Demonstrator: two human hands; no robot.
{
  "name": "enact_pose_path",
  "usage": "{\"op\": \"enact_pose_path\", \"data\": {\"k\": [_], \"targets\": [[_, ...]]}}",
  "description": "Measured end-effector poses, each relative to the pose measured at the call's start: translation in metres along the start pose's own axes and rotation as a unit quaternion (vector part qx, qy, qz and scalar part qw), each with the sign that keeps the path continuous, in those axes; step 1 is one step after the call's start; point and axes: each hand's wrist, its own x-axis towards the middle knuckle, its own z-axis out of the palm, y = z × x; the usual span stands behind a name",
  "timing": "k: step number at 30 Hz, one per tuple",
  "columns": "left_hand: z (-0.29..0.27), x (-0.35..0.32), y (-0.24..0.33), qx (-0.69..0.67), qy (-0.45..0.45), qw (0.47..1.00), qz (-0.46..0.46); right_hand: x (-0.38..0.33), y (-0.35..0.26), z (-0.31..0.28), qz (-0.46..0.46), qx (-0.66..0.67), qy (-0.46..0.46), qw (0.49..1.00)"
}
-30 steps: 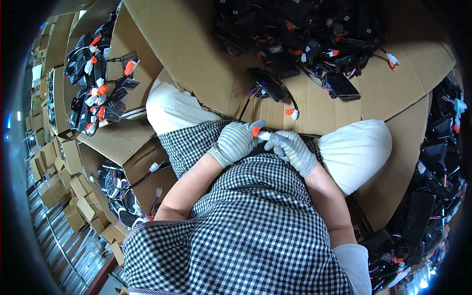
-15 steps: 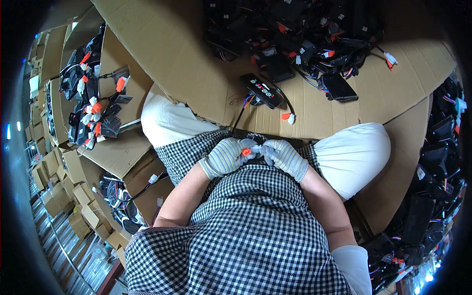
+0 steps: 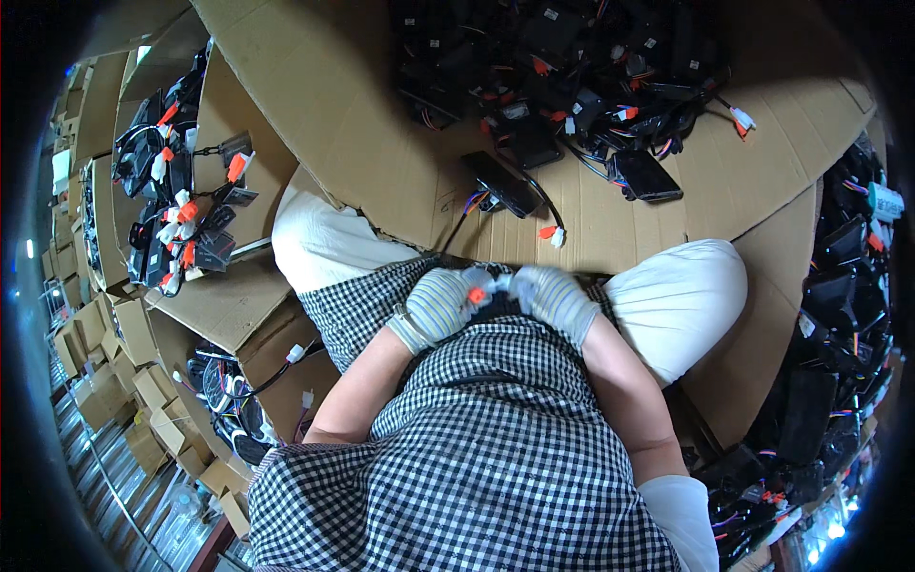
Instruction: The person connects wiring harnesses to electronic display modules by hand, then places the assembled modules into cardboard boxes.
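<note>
Both my gloved hands meet over my lap, on the checked apron [image 3: 457, 429]. My left hand [image 3: 440, 303] is closed around an orange-and-white wire connector [image 3: 477, 296], its orange part showing at the fingertips. My right hand [image 3: 551, 297] is pinched and a little smeared by motion. Its fingertips are at a small white connector [image 3: 502, 282] between the hands. Just beyond lies a black display unit [image 3: 503, 184] with a dark screen. One cable runs from it toward my left hand; another ends in a loose orange-and-white plug [image 3: 553, 234].
A cardboard sheet [image 3: 381, 143] spreads before me, bearing a heap of black display units [image 3: 572, 86] with wires at its far side. More units hang over a carton [image 3: 172, 210] at left. Others fill the right side [image 3: 810, 419]. Cartons [image 3: 105, 391] stand farther left.
The lit figures on the display unit have gone dark. My right hand has drawn slightly away from the left, and a gap shows between the fingertips. The whole view has shifted a little.
</note>
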Motion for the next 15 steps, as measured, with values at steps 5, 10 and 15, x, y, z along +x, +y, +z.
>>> {"op": "enact_pose_path", "data": {"k": [5, 10, 15], "targets": [[-0.004, -0.005, -0.005, -0.222, 0.207, 0.952, -0.038, 0.044, 0.01, -0.033, 0.119, -0.368, 0.141, 0.911], [-0.015, -0.013, 0.004, -0.143, 0.27, 0.952, -0.008, 0.089, 0.084, -0.012, 0.075, -0.524, -0.014, 0.849], [-0.012, -0.021, -0.004, -0.117, 0.317, 0.941, -0.018, 0.059, 0.05, -0.019, -0.111, -0.326, -0.091, 0.934]]}}
